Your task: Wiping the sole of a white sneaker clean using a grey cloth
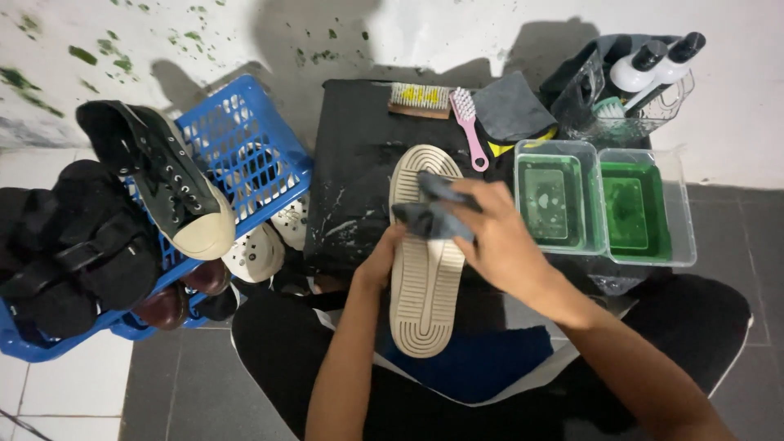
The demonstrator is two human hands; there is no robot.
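Over black matting, right hand (502,241) presses grey cloth (433,211) onto ribbed sole (425,286).

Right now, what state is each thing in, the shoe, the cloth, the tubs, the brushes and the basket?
Shoe: sole up, steadied by the left hand.
Grey cloth: bunched, pressed on the sole by the right hand.
Two clear tubs: open, holding green liquid.
Pink brush: lying unused, bristles up.
Wooden brush: lying unused.
Blue basket: tipped, piled with shoes.
Two bottles: capped, standing in a caddy.
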